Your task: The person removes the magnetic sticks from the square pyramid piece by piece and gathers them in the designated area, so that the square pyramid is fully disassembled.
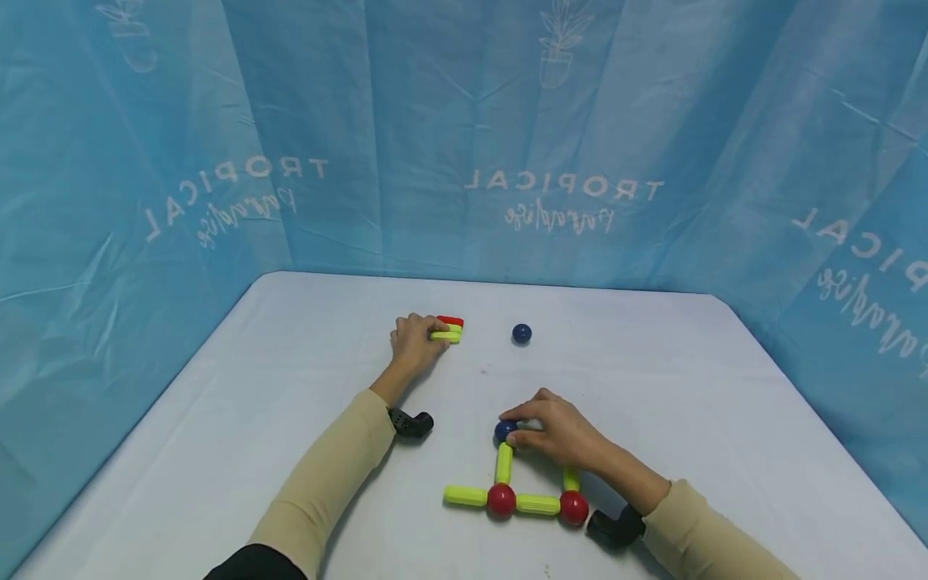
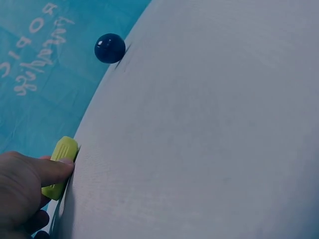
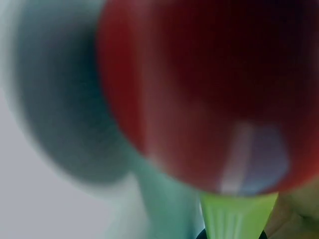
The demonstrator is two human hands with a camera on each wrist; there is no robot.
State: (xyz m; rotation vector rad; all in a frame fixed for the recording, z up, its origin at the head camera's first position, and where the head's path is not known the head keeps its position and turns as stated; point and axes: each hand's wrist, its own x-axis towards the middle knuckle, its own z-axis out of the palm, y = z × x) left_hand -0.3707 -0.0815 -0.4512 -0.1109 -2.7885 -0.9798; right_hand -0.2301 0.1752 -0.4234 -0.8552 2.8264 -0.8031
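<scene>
At the far side of the table, my left hand (image 1: 415, 342) pinches a yellow-green stick (image 2: 66, 148) with its thumb over it. A red stick (image 1: 450, 321) lies right beside, behind another yellow-green one. My right hand (image 1: 561, 427) holds a dark blue ball (image 1: 503, 432) between thumb and fingers, at the far end of an upright-running yellow-green stick (image 1: 503, 463). That stick meets a red ball (image 1: 501, 500), joined by a crosswise stick (image 1: 538, 505) to a second red ball (image 1: 574, 508). This second ball's other stick (image 1: 571, 479) is partly hidden by my right arm.
A loose dark blue ball (image 1: 521, 333) sits near the table's back edge. Another yellow-green stick (image 1: 465, 496) points left from the first red ball. The white table (image 1: 290, 387) ends at a blue printed curtain (image 1: 435, 121). A red ball (image 3: 209, 99) fills the right wrist view.
</scene>
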